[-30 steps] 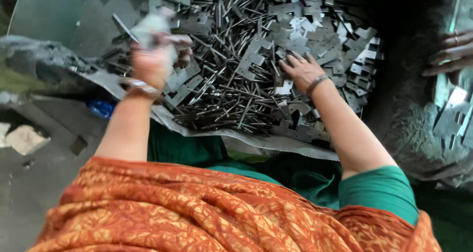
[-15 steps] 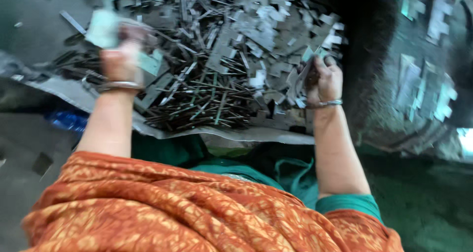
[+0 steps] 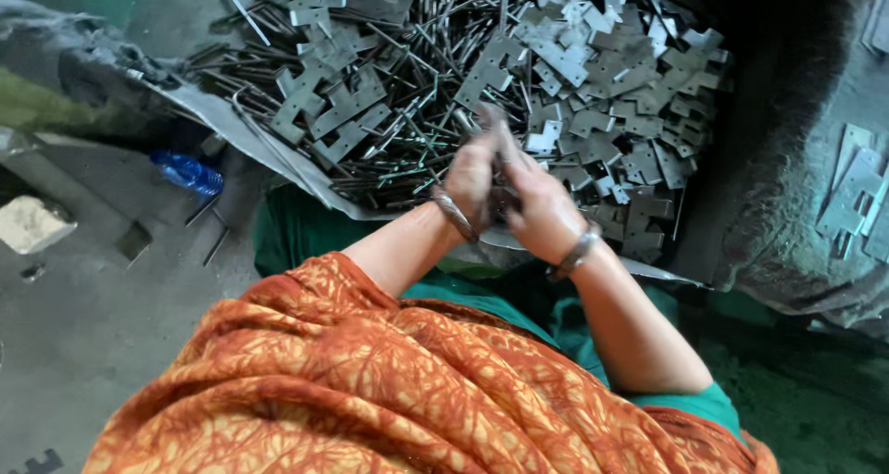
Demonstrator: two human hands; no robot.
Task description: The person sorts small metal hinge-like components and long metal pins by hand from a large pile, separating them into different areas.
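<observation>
Both hands, left hand [image 3: 472, 173] and right hand [image 3: 537, 205], meet closed around a small metal part [image 3: 488, 120] above the heap [image 3: 519, 76], which looks largely unsorted.

The left hand [image 3: 469, 180] and right hand [image 3: 542, 210] are pressed together over the near edge of the heap of flat metal plates and thin rods [image 3: 482, 76], which blocks the whole sheet [image 3: 243, 131] ahead. To the left, bare grey floor [image 3: 83, 317] offers room, broken only by a blue bottle [image 3: 188, 172] and a pale stone block [image 3: 32, 224]. A dark mound [image 3: 787, 159], possibly cloth, walls off the right.
</observation>
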